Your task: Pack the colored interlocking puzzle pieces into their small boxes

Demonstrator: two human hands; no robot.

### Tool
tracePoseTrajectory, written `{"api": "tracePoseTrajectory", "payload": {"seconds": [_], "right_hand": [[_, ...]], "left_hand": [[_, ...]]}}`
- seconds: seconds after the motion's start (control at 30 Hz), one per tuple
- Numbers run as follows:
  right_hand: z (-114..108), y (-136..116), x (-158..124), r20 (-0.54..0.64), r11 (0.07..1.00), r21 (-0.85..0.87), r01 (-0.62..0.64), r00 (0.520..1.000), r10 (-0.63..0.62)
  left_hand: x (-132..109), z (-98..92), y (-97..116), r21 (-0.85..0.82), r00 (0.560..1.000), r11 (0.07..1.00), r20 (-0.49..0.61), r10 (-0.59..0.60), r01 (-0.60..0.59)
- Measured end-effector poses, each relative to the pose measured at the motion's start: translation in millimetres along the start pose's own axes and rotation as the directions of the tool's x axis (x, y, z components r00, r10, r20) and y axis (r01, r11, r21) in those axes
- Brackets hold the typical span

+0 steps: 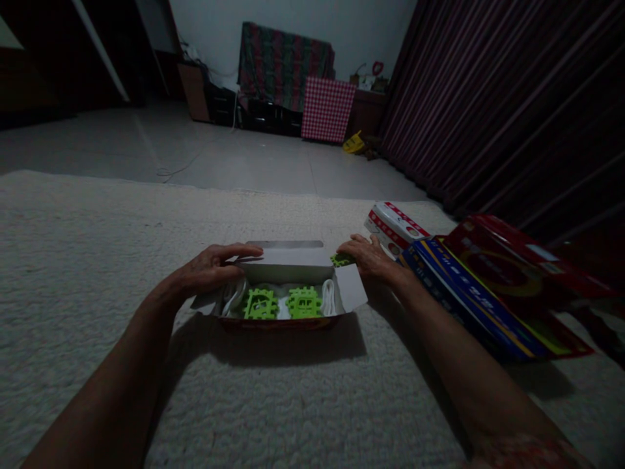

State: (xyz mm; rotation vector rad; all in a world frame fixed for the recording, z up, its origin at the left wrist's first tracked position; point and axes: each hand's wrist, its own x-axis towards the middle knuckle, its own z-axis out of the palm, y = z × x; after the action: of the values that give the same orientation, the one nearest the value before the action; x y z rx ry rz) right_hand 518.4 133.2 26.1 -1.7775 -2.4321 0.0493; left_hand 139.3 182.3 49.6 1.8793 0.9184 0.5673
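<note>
An open cardboard box [283, 256] with a white inside lies on the cream quilted cover, its flaps spread out. Inside sit two green notched plastic blocks, a left block [260, 305] and a right block [304, 303]. Folded white material [329, 297] is tucked at each end of the box. My left hand [215, 266] grips the box at its back left corner, thumb and fingers on either side of the edge. Just beyond the right flap, my right hand [367, 256] is closed over another green notched block [342, 260], partly hidden by the fingers.
To the right lie a white and red box [395, 225], a blue package [463, 296] and a dark red bag [512, 260]. Past the cover's far edge is a tiled floor [273, 163] with a cloth-draped cabinet [286, 65]. A dark curtain [469, 91] hangs at the right.
</note>
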Motion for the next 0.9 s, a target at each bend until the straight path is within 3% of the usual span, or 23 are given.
{"api": "tracePoseTrajectory", "payload": {"seconds": [0.47,0.6,0.7,0.77,0.83,0.9], "right_hand": [[-1.0,-5.8,-6.2,0.039,0.999,0.036,-0.011,0.999,0.01],[0.5,-5.6,-6.6,0.002,0.998,0.035,0.05,0.999,-0.05],[1.7,1.8,-3.9,-0.092,0.997,0.012,0.081,0.993,-0.08],[-3.6,6.9,-1.2,-0.216,0.998,0.009,0.061,0.975,-0.058],[-17.4,5.0,0.2,-0.398,0.999,0.041,0.034,0.917,-0.015],[-38.8,-10.4,-1.5,-0.56,0.996,0.08,0.037,0.829,0.014]], "left_hand": [[-0.3,-0.5,0.7,-0.004,1.0,1.0,0.002,-0.012,0.012],[-0.5,0.7,2.2,-0.004,1.0,1.0,-0.017,-0.011,0.011],[-1.5,2.2,4.4,-0.019,0.999,0.999,-0.031,-0.028,0.028],[-2.1,3.0,6.4,-0.021,0.999,0.999,-0.02,-0.043,0.043],[-2.3,3.3,8.3,-0.018,0.998,0.998,-0.01,-0.06,0.059],[-2.3,3.2,9.6,-0.019,0.998,0.997,-0.005,-0.07,0.069]]}}
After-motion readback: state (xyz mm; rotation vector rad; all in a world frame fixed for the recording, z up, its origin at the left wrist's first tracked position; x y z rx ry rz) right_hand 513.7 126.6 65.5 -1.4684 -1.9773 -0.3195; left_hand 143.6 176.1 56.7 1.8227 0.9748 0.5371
